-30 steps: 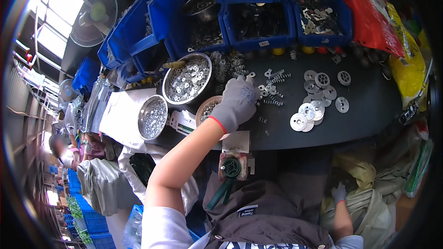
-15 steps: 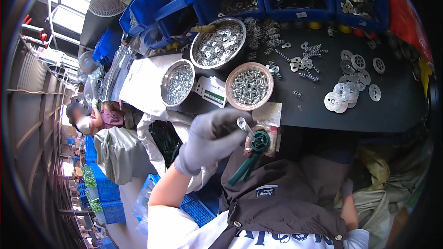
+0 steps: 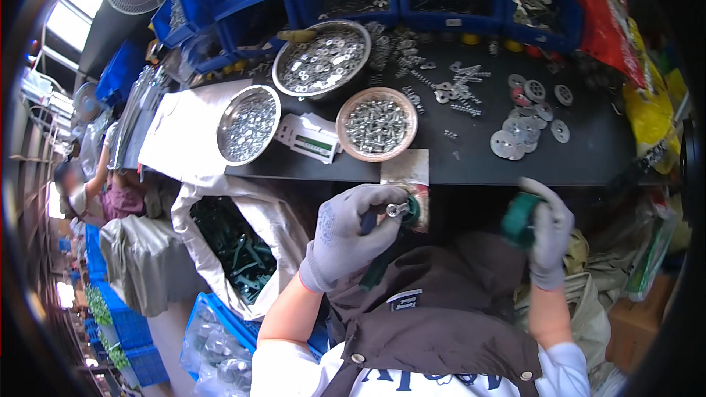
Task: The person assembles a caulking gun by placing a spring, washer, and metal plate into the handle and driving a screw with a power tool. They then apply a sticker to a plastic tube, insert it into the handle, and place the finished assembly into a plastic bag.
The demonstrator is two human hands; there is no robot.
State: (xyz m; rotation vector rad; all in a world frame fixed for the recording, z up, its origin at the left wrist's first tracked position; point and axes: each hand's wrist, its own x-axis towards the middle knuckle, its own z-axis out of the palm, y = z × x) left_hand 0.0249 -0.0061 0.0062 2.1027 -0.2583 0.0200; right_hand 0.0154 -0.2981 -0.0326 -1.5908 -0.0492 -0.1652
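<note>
My left hand, in a grey glove, closes thumb and fingers around the round head of a green plastic handle. A small shiny metal piece sits at that head, between the fingertips. Behind it, a worn block with a metal plate juts from the table's front edge. Over to the right, my gloved right hand grips a round green plastic part, held up off the table. The fingers partly hide both green pieces.
Bowls of small metal parts and rivet-like pieces stand on the dark table, near loose springs and metal discs. Blue bins line the back. A white sack of green parts hangs open at left, near another person.
My right hand has come up from the sacks at lower right, now with a round green part. My left fingers have closed in around the handle's head. The view has shifted.
</note>
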